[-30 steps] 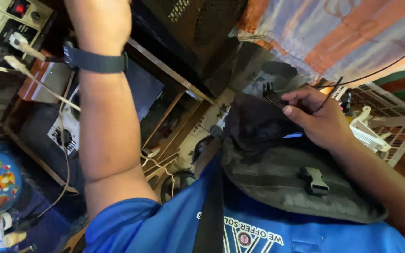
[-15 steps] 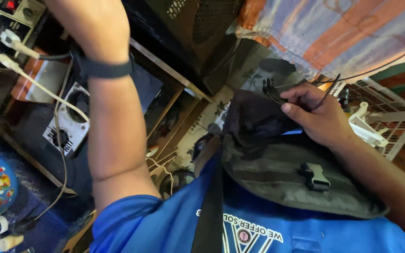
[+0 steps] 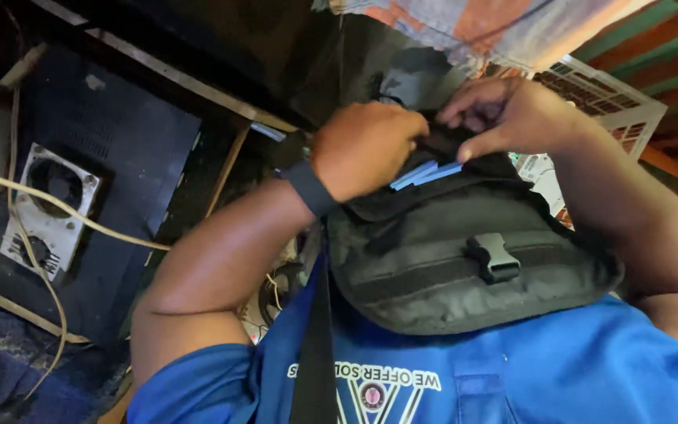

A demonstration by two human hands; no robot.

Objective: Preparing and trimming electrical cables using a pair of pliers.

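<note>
blue strips (image 3: 425, 173) between both hands

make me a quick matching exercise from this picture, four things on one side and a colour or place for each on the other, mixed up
Things:
1. left hand
2. right hand
3. buckle
4. fan grille

Descriptions:
A. black clip on the front of the grey bag
B. whitish, set in the dark case at far left
C. holds the pale blue sticks at the bag's mouth
D. fingers at the bag's top edge, on the striped-cloth side

Pairs: 1-C, 2-D, 3-A, 4-B
</note>
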